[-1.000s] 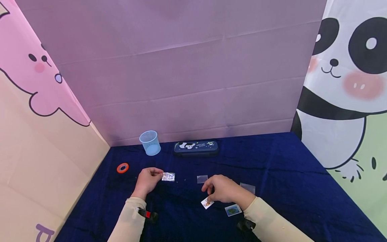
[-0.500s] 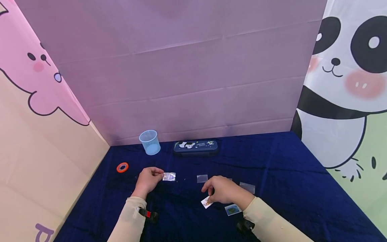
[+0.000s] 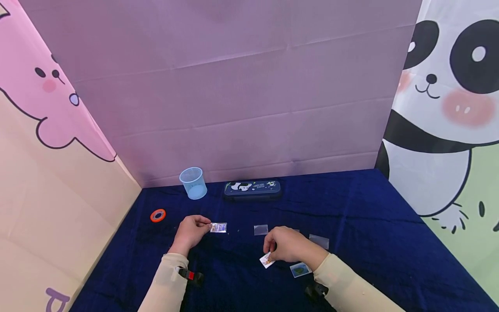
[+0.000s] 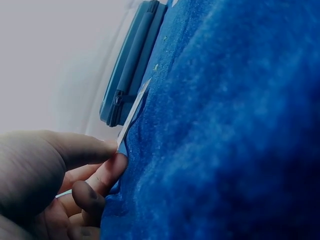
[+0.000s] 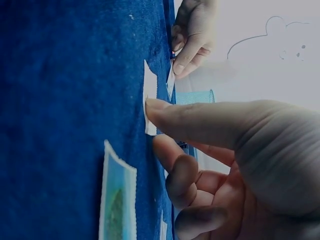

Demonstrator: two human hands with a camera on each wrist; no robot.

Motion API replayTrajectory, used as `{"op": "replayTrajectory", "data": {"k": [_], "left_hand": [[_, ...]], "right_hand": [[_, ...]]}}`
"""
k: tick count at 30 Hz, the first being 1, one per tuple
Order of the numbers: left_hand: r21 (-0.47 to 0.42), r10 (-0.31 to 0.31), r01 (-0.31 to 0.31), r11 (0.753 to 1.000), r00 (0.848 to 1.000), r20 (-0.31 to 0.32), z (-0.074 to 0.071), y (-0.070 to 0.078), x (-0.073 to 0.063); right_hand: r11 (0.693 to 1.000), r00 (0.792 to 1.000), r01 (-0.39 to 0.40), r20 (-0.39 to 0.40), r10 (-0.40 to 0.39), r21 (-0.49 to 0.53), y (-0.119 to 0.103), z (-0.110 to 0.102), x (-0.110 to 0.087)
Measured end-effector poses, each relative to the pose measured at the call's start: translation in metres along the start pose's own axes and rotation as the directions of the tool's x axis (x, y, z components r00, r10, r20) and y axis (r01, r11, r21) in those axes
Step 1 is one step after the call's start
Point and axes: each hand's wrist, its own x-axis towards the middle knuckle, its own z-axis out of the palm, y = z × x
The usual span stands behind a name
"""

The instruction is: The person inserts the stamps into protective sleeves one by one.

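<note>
In the head view my left hand [image 3: 191,234] pinches the left end of a small shiny clear sleeve [image 3: 219,228] with a print showing in it. The left wrist view shows thumb and fingertip gripping its edge [image 4: 134,116], close above the cloth. My right hand [image 3: 287,245] has its thumb on a small white postage stamp [image 3: 266,261], index finger curled in at its edge. Serrated edges show on this stamp [image 5: 150,85] in the right wrist view. A second stamp [image 3: 300,270], blue and green with a white border, lies on the cloth below the right wrist.
Clear sleeves [image 3: 260,230] [image 3: 319,242] lie on the dark blue cloth [image 3: 362,225]. At the back stand a light blue mesh cup [image 3: 193,184] and a dark panda pencil case [image 3: 252,191]. An orange tape roll [image 3: 157,215] lies at left.
My right index finger has drawn in closer to the thumb at the stamp. The sleeve in my left hand has shifted very slightly right and its glare has changed, so the print shows more clearly.
</note>
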Motion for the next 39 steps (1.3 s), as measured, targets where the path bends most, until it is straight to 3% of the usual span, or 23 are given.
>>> {"op": "replayTrajectory", "data": {"k": [9, 17, 28, 35, 39], "left_hand": [[-0.006, -0.008, 0.008, 1.0, 1.0, -0.01, -0.002, 0.0, 0.001], [0.01, 0.05, -0.05, 0.999, 0.998, -0.029, -0.008, 0.007, 0.002], [0.062, 0.125, -0.127, 0.99, 0.991, 0.047, -0.004, 0.029, -0.001], [0.095, 0.191, -0.205, 0.974, 0.972, 0.138, 0.013, 0.039, 0.002], [0.102, 0.208, -0.227, 0.969, 0.964, 0.167, 0.024, 0.045, 0.002]], "right_hand": [[1.0, 1.0, 0.016, 0.025, -0.017, 0.011, 0.001, -0.005, -0.002], [0.993, 0.995, 0.084, 0.053, -0.088, 0.081, 0.008, -0.02, -0.003], [0.988, 0.997, 0.074, -0.044, -0.069, 0.132, 0.019, -0.04, -0.005], [0.978, 0.995, 0.009, -0.1, 0.012, 0.209, 0.026, -0.051, -0.008], [0.98, 0.99, 0.001, -0.137, 0.026, 0.197, 0.031, -0.057, -0.008]]}}
